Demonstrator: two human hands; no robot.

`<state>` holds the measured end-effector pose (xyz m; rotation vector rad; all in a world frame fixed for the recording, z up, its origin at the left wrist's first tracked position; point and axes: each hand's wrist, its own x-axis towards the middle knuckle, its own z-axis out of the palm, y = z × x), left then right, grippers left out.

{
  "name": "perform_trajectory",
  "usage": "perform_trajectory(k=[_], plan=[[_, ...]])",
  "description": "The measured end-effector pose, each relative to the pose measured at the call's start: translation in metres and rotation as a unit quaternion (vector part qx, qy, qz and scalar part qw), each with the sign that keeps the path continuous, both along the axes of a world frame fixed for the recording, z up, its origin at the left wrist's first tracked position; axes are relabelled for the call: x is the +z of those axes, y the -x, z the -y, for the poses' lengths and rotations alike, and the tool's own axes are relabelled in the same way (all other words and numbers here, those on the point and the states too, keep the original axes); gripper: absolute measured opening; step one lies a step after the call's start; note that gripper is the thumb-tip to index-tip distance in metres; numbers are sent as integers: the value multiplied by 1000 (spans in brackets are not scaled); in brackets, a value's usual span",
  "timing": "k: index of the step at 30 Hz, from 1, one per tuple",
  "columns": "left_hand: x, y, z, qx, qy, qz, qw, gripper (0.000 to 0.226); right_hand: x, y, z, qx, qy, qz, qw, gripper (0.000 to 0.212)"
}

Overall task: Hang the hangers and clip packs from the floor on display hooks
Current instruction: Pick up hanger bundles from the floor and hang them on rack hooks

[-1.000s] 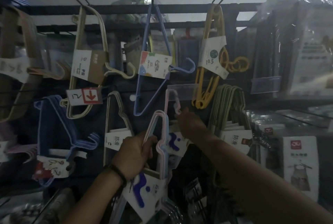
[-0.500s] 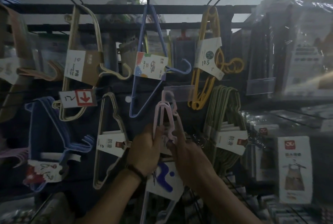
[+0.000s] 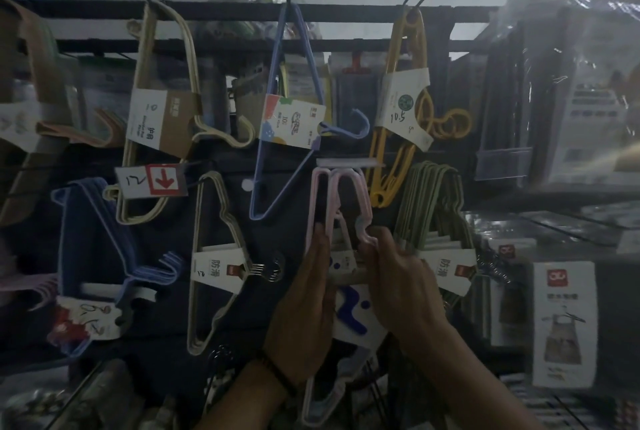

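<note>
I see the pink hangers [image 3: 323, 201] in the middle of the frame, a bundle standing on end. Its top corner sits just under a clear tag strip [image 3: 349, 163]. I cannot tell whether that corner is over a hook. The bundle's white label with blue marks [image 3: 355, 308] shows between the two hands, below centre.

My view of the left hand [image 3: 304, 294] gives its back. The fingers point straight up and lie against the bundle's left bars, but the thumb is hidden, so I cannot tell whether it clamps them. A black wristband [image 3: 277, 374] circles that wrist. The right hand [image 3: 398, 273] is just right of centre, with its fingers curled round the notched right side of the pink hangers.

Around them hang other packs:
- a blue hanger [image 3: 273, 166] above centre
- yellow hangers [image 3: 398, 166] to its right
- green hangers [image 3: 433, 194] beside the right hand
- beige hangers [image 3: 207, 221] left of centre
- a red arrow tag [image 3: 162, 180] further left

An apron pack [image 3: 562, 322] hangs at the right edge.
</note>
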<state>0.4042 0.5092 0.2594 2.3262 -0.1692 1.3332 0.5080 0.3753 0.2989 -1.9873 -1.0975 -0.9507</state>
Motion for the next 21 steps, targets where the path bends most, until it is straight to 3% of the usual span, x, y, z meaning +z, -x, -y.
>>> perform_trajectory(k=[5, 8, 12, 15, 17, 19, 21], plan=[[0, -1, -13, 42, -75, -19, 996, 94, 2, -9, -10, -85, 113, 18, 990, 62], [-4, -1, -22, 73, -114, -32, 990, 90, 0, -22, -24, -59, 135, 8, 989, 80], [-1, -9, -33, 128, -126, -79, 981, 79, 15, -36, -47, -68, 146, -38, 986, 49], [-1, -18, -40, 171, -140, -128, 967, 82, 20, -42, -60, -121, 167, -9, 978, 39], [-2, -22, -43, 193, -149, -162, 956, 80, 20, -46, -66, -97, 158, -44, 982, 30], [-4, -22, -45, 211, -155, -199, 944, 76, 19, -50, -70, -47, 128, -142, 980, 25], [-7, -21, -45, 230, -162, -222, 933, 73, 15, -55, -72, -39, 114, -160, 980, 33]])
